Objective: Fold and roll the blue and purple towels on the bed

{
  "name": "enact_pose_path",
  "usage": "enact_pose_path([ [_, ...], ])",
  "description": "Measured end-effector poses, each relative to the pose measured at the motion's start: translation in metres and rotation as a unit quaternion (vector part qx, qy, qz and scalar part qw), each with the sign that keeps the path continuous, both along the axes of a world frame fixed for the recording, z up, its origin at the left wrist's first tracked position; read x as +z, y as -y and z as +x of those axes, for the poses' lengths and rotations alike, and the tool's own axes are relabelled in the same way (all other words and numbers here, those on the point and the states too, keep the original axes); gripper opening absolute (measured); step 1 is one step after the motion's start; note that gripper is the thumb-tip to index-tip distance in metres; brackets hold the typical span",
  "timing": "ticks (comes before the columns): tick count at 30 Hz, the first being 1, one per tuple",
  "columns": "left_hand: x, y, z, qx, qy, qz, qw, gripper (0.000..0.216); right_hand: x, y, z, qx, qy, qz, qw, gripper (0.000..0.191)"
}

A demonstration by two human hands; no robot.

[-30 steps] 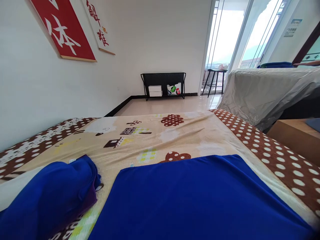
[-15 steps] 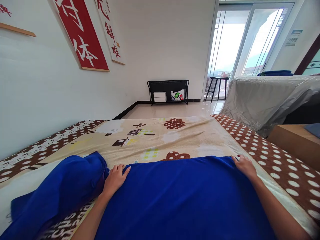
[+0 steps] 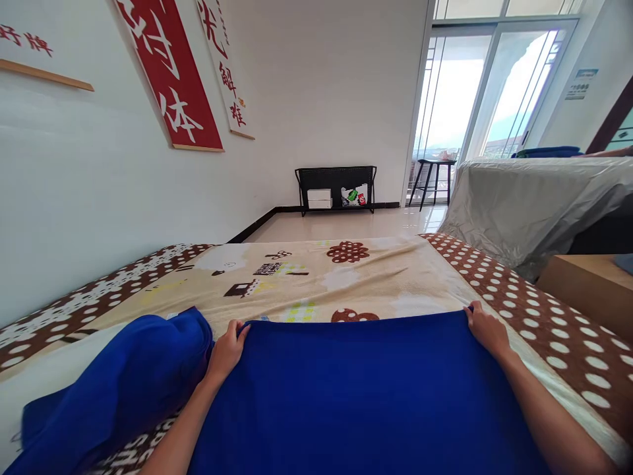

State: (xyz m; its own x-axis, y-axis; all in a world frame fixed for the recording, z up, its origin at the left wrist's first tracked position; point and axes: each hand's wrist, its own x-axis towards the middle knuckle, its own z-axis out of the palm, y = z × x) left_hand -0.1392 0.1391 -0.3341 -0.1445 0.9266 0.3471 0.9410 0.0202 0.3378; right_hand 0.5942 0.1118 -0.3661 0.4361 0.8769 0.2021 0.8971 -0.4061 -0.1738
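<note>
A blue cloth [image 3: 361, 389] lies spread flat on a patterned blanket [image 3: 316, 277] covering the bed in front of me. My left hand [image 3: 226, 349] pinches the cloth's far left corner. My right hand [image 3: 487, 330] grips the far right corner, its fingers curled over the edge. A second, bunched blue cloth [image 3: 123, 382] lies heaped just left of my left hand, touching it.
A white wall with red and white banners [image 3: 171, 72] runs along the left. A black rack [image 3: 336, 190] with boxes stands at the far wall, a stool [image 3: 432, 178] by the glass doors. A grey-covered piece of furniture [image 3: 524, 198] and a wooden surface [image 3: 588, 284] are on the right.
A second ago no hands were in view. Both hands came in, lay on the cloth's far corners, and have now closed on them; the far edge looks slightly lifted and pulled straight.
</note>
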Motion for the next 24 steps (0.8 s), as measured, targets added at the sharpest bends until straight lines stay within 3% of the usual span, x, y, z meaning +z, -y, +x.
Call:
enact_pose_path([
  [7,-0.02,-0.007,-0.011,-0.011,-0.011,0.001,1.0,0.023,-0.027,-0.005,0.016,0.015,0.008,0.014,1.0,0.047],
  [14,-0.017,-0.008,-0.008,-0.011,-0.045,-0.022,0.999,0.024,-0.028,-0.006,0.017,0.023,0.027,0.043,0.998,0.045],
  [18,-0.008,-0.006,-0.001,-0.01,-0.067,-0.033,0.997,0.021,-0.016,0.004,0.004,0.015,0.047,0.093,0.994,0.04],
  [24,0.018,0.019,0.018,0.013,-0.123,-0.03,0.992,0.024,0.025,0.037,-0.021,0.037,0.076,0.196,0.977,0.042],
])
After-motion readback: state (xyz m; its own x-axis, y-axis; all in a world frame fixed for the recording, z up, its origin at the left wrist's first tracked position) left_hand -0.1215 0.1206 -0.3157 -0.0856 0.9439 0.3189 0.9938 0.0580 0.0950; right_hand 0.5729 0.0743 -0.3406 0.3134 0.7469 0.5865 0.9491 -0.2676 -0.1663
